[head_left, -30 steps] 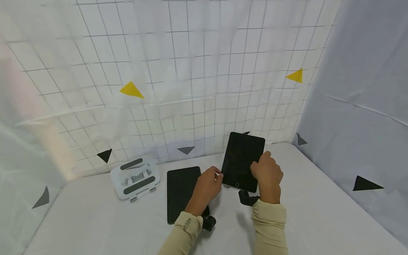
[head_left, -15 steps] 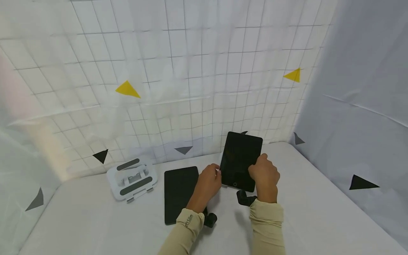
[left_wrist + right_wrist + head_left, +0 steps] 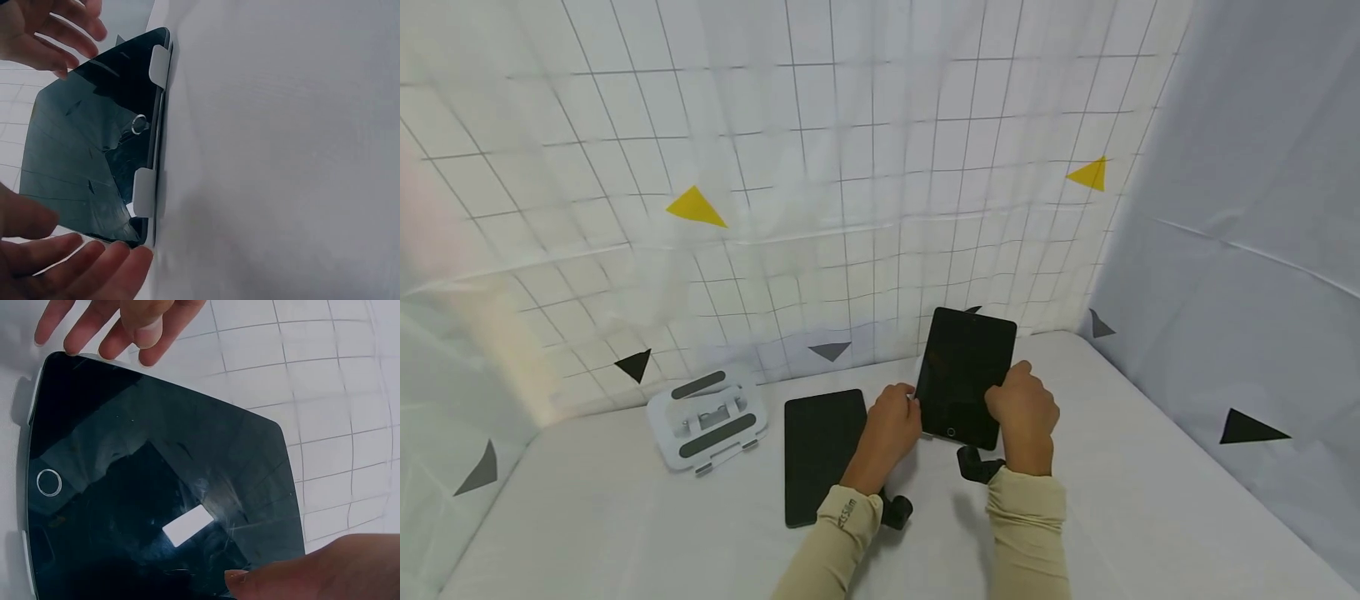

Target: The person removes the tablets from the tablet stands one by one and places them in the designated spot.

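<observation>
The grid-lined backdrop (image 3: 850, 167) and the white counter (image 3: 662, 533) in front of it sit slightly further left in the head view than a second ago, which points to a turn of the viewpoint rather than anything being pushed. On the counter's right side, the upright tablet (image 3: 962, 367) leans back at much the same tilt as before, so the work looks to be at a pause or a fine adjustment. The flat tablet (image 3: 820, 450) lies to its left, and further left sits a light grey stand (image 3: 707, 421) with dark pads, unmoved.

The left hand (image 3: 891, 427) is at the upright tablet's lower left edge, fingers loosely bent and parted, gripping nothing; its thumb and forefinger look less spread than earlier. The right hand (image 3: 1025, 408) stays by the right edge, likewise loose and parted, thumb over the screen (whether it presses the glass is hard to tell). Two pale support tabs (image 3: 144, 194) catch the lower edge, near the ringed home button (image 3: 139, 124).
</observation>
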`<state>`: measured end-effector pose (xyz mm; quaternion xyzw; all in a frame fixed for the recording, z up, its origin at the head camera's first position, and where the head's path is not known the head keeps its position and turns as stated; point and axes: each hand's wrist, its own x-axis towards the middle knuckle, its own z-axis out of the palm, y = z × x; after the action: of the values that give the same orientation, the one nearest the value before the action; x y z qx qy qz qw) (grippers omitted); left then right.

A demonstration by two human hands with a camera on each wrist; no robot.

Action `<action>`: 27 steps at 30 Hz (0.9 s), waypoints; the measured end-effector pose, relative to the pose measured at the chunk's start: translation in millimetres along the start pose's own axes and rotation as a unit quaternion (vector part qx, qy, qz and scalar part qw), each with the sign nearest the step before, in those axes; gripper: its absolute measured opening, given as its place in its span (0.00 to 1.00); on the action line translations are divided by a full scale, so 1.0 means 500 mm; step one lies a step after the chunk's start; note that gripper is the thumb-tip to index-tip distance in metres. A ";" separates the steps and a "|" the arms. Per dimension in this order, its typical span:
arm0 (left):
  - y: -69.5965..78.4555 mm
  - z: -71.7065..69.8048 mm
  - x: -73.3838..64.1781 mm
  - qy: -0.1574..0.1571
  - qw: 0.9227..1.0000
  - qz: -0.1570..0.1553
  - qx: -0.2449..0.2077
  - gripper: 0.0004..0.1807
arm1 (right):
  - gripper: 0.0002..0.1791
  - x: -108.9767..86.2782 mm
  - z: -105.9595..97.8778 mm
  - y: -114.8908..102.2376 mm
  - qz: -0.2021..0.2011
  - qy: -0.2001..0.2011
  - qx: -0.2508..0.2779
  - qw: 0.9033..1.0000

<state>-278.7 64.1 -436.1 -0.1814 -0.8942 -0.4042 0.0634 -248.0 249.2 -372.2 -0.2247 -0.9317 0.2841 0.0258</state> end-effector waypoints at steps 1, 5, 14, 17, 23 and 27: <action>0.000 -0.001 -0.001 -0.003 1.000 -0.004 0.000 0.14 | 0.24 0.000 0.000 0.000 -0.001 -0.001 -0.001 1.000; -0.004 -0.002 -0.002 -0.012 1.000 -0.009 -0.002 0.15 | 0.24 0.000 0.001 -0.001 -0.005 -0.003 -0.001 1.000; -0.019 0.010 -0.002 -0.025 0.999 -0.007 -0.019 0.14 | 0.19 0.001 0.015 0.006 -0.007 0.012 0.012 1.000; -0.022 0.012 -0.002 -0.027 0.999 -0.012 -0.025 0.14 | 0.17 0.002 0.021 0.008 -0.008 0.017 0.013 1.000; -0.026 0.012 -0.001 -0.024 0.999 -0.011 -0.031 0.14 | 0.15 0.002 0.019 0.012 -0.011 0.023 0.010 1.000; -0.029 0.010 0.002 -0.024 0.999 -0.005 -0.039 0.13 | 0.16 0.002 0.017 0.011 -0.012 0.020 0.011 1.000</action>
<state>-284.7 59.6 -449.2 -0.1891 -0.8799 -0.4347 0.0329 -247.9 249.4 -382.4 -0.2188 -0.9305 0.2895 0.0506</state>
